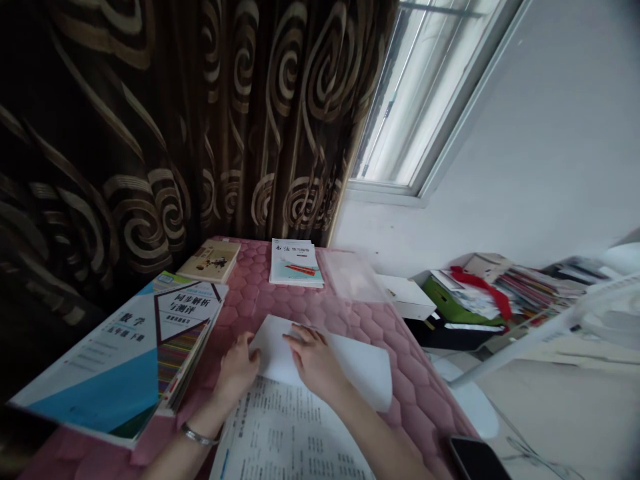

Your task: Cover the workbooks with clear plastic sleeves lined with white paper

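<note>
A printed sheet [295,433] lies on the pink table in front of me, with a blank white page [360,367] over its upper part, along what looks like a fold. My right hand [315,363] rests on the white page, palm down, with its fingers apart. At the page's left edge is my left hand [237,367], its fingers bent and its thumb touching the paper's edge. I see a gap between that thumb and the index finger. A bracelet [199,437] circles my left wrist.
To the left lie stacked workbooks [120,353] and a tan book [210,260]. White booklets [296,263] and a clear plastic sheet [355,277] sit at the back. A dark phone [477,459] is at the lower right, near a white fan [530,343]. Boxes of papers [465,300] stand beyond.
</note>
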